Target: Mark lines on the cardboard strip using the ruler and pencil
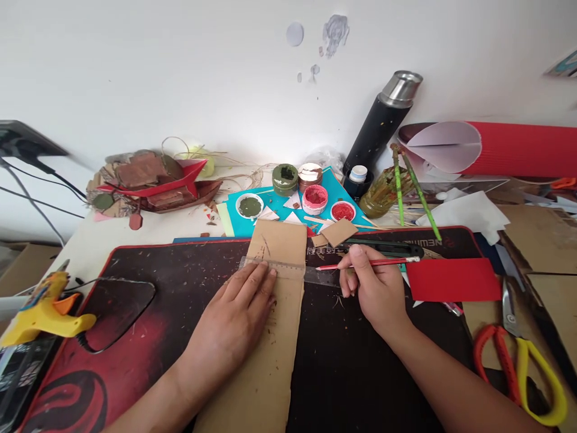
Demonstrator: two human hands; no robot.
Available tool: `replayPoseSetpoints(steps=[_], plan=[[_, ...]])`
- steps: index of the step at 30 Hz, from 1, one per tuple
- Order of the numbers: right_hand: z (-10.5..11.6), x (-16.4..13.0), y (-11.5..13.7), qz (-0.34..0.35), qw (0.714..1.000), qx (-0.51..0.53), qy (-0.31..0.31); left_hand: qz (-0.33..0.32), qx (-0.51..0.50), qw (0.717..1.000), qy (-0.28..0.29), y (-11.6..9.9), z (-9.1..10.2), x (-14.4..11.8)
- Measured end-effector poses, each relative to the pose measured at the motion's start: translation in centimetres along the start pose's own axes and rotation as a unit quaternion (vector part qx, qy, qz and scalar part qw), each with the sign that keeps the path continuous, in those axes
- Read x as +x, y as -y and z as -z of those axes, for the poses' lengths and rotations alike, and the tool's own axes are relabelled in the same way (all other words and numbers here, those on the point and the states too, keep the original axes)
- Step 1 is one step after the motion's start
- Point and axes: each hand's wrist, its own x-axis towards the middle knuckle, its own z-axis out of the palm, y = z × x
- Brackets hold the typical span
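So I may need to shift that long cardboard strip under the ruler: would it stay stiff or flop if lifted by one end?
The cardboard strip looks thick and lies flat, so probably fairly stiff, though its length may let it sag. It is likely light. With the left hand pressing the ruler onto it, it probably won't slide.

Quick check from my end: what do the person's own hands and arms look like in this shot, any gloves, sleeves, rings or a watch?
Both are bare. The left hand and right hand wear no gloves, and no rings show on the visible fingers. The forearms are uncovered up to the picture's lower edge: no sleeves, watch, bracelets or straps in sight. Fingernails are short and unpainted. No marks or bandages can be made out.
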Motion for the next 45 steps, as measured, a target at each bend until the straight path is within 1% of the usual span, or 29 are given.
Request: replayPoseSetpoints(steps=[5,13,27,32,38,43,45], plan=[[0.04,0.06,-0.13,-0.005,1.0,0.0,0.007,0.005,0.011,1.0,0.02,-0.27,-0.08,-0.11],[-0.07,0.19,-0.18,-0.004,1.0,-0.009,0.011,0.009,0.02,1.0,0.013,-0.71,-0.05,-0.18],[-0.2,0.21,-0.02,0.003,1.0,-0.019,0.006,0.022,-0.011,0.999,0.048,-0.71,-0.54,-0.93],[-0.19,0.26,-0.06,-0.006,1.0,-0.012,-0.001,0.011,0.005,0.999,0.034,-0.71,-0.45,-0.84],[-0.26,0.42,0.09,-0.01,1.0,-0.02,-0.003,0.012,-0.003,1.0,0.02,-0.77,-0.3,-0.83],[-0.27,0.4,0.01,-0.007,1.0,-0.018,-0.005,0.029,-0.01,0.999,0.02,-0.74,-0.26,-0.88],[-0.27,0.38,-0.03,-0.006,1.0,-0.015,-0.006,0.023,-0.009,1.0,0.019,-0.67,-0.14,-0.82]])
